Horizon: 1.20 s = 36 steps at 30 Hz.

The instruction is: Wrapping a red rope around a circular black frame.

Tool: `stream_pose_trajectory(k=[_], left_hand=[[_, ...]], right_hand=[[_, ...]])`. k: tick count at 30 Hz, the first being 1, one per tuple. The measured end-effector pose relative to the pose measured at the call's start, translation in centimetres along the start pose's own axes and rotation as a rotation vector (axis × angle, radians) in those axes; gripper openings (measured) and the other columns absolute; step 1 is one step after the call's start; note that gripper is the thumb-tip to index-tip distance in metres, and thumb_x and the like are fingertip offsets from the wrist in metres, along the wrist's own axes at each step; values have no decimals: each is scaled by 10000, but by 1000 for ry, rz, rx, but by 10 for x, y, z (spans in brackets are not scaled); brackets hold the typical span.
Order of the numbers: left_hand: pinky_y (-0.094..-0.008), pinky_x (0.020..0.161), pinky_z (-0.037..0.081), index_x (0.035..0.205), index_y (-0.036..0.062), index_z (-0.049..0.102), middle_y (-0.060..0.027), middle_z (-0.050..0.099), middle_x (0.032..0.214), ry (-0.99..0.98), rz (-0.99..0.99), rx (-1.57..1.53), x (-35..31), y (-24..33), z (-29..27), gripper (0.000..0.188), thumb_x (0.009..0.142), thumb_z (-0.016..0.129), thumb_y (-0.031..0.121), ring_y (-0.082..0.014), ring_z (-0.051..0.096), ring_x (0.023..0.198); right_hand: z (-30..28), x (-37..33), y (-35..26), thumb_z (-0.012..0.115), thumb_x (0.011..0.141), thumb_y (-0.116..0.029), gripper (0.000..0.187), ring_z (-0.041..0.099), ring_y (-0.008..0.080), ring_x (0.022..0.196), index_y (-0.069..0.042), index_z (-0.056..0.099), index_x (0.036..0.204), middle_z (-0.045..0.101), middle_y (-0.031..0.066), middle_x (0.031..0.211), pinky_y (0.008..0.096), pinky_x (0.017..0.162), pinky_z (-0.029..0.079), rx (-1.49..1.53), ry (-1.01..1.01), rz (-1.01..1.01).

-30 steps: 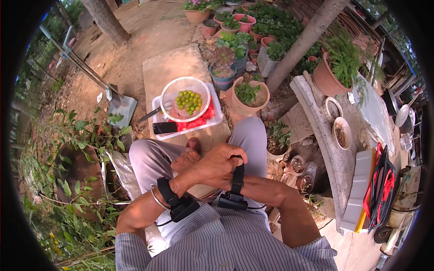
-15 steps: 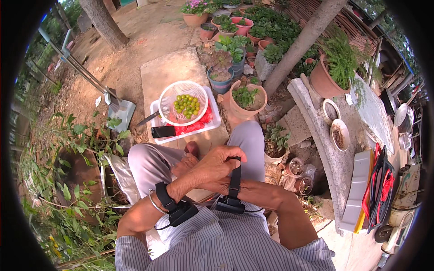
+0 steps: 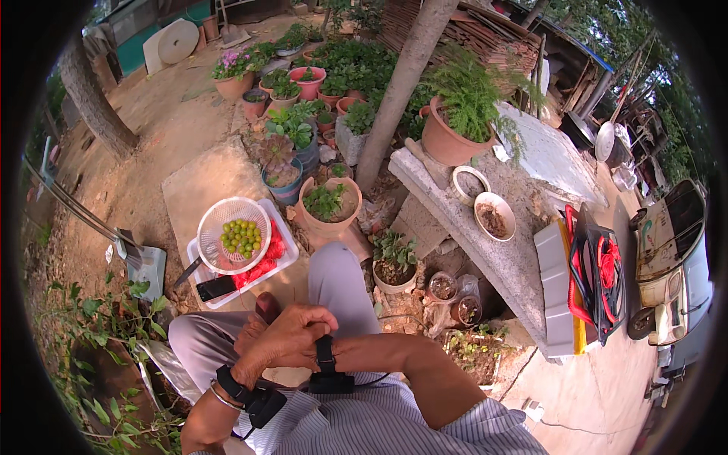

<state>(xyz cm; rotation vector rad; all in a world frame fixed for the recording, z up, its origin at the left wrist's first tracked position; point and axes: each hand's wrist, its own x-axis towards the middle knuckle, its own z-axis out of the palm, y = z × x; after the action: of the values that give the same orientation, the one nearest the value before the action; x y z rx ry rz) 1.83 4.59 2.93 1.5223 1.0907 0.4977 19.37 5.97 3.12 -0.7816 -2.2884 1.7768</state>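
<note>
My left hand (image 3: 297,327) crosses over my right forearm. Its fingers are bent closed at the upper end of the black wrist strap (image 3: 325,353) on my right wrist. A dark box-shaped device (image 3: 331,383) sits on that strap. My right hand (image 3: 249,335) shows only in part behind my left wrist, over my lap, its fingers mostly hidden. Around my left wrist are a silver bangle (image 3: 225,397) and a second black strap (image 3: 231,384) with a similar device (image 3: 265,408).
Beyond my knees, a white tray (image 3: 287,256) holds red plastic, a black phone (image 3: 216,288) and a pale basket (image 3: 214,220) of green-yellow fruit (image 3: 241,239). A knife (image 3: 187,271) lies beside it. Potted plants (image 3: 331,203), a stone slab (image 3: 485,250) and a grey crate (image 3: 556,292) stand rightward.
The view has swung right, so the surroundings sit farther left. The raised strap end no longer stands up in my left fingers, which are lower against the right wrist.
</note>
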Motion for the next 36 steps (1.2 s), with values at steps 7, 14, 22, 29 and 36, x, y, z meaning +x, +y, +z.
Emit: stream_pose_trajectory(k=[7, 14, 22, 29, 36], left_hand=[[-353, 813, 492, 1160, 13, 579, -156, 660, 1003, 139, 124, 144, -18, 39, -14, 359, 911, 603, 271, -289, 640, 907], [-339, 814, 512, 1108, -6, 639, -122, 687, 1007, 450, 207, -157, -104, 90, -51, 360, 862, 669, 255, -246, 666, 891], [-420, 844, 502, 1154, -123, 580, -232, 653, 1051, 116, 663, -294, -120, 132, -63, 462, 860, 674, 220, -361, 642, 965], [-333, 833, 489, 1246, 33, 559, -114, 668, 1002, 95, 115, -232, -101, 45, -53, 390, 904, 637, 205, -195, 636, 964], [-311, 845, 488, 1226, 85, 587, -77, 685, 972, 386, -192, -290, -113, -13, -55, 340, 896, 644, 145, -166, 633, 956]], right_hand=[[27, 63, -2, 517, 926, -264, 334, 578, 229, 993, -17, 525, 1151, 594, 148, 1028, 376, 846, 445, -142, 23, -362], [-28, 39, -59, 567, 899, -68, 108, 636, 206, 647, -6, 594, 983, 609, 83, 704, 346, 575, 491, -105, 128, -395], [-80, -14, -178, 666, 823, -132, 36, 566, 147, 440, -135, 681, 791, 586, 15, 520, 264, 443, 428, 585, 59, -1334], [-81, 20, -203, 565, 796, -65, 168, 555, 126, 453, -93, 550, 630, 532, -4, 509, 263, 415, 390, 521, -148, -1691], [-89, 26, -200, 547, 776, -42, 187, 553, 107, 463, -100, 511, 601, 522, 8, 512, 267, 413, 381, 250, -38, -1814]])
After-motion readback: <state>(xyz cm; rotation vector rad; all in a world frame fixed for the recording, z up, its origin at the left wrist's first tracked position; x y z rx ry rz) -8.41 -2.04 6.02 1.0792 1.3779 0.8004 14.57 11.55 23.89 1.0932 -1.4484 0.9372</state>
